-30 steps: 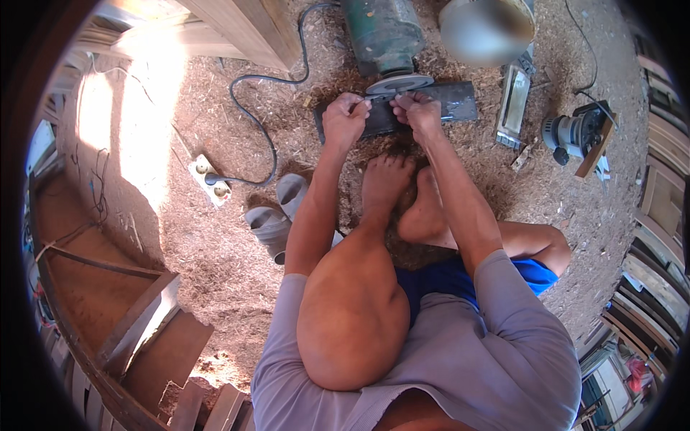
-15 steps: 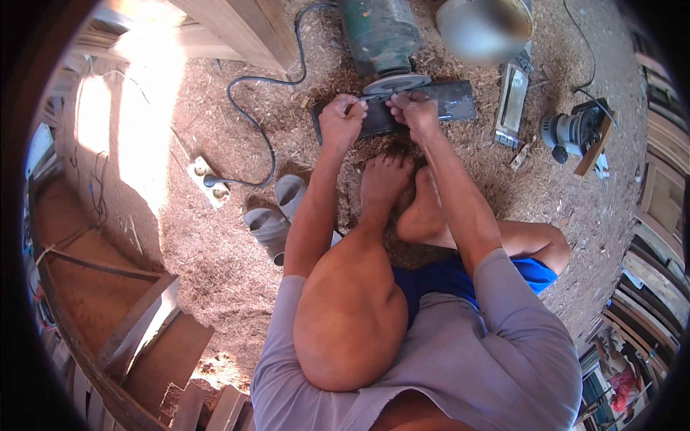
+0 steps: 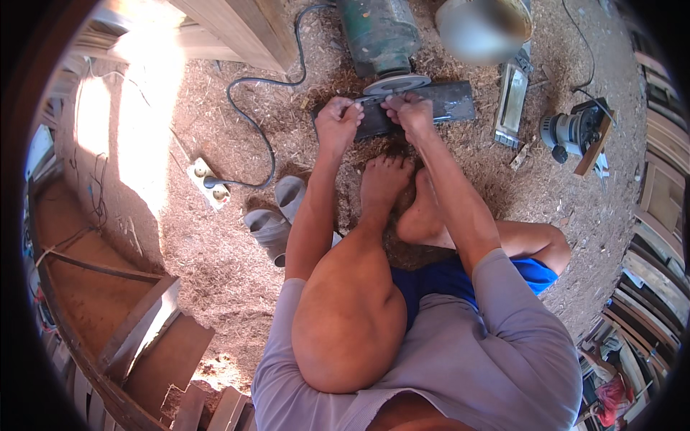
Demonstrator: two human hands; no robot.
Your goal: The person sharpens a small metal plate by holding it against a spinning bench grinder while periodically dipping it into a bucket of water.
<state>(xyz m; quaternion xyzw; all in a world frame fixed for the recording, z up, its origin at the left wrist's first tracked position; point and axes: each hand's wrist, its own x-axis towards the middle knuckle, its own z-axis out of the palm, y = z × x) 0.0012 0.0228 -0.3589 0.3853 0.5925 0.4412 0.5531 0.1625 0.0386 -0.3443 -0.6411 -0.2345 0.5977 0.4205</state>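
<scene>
A green bench grinder (image 3: 379,32) lies on the ground ahead of me, its round grinding wheel (image 3: 395,84) toward me. My left hand (image 3: 339,122) is just left of the wheel, fingertips pinched together. My right hand (image 3: 410,113) is close below the wheel's near edge, its fingers also pinched. A thin, dark, narrow piece (image 3: 372,100) seems to run between both sets of fingertips; it is too small to name. Under the hands lies a dark flat board (image 3: 453,102), wet or shiny at its right part.
A whitish bucket (image 3: 485,29) stands to the grinder's right, beside a long metal-edged tool (image 3: 512,100). Farther right lies a router (image 3: 571,133). A power strip (image 3: 208,181) with a black cable and grey slippers (image 3: 272,228) are on the left. Wood shavings cover the ground.
Both hands have shifted slightly left along the wheel, still pinched. The grinder and the board have not visibly moved.
</scene>
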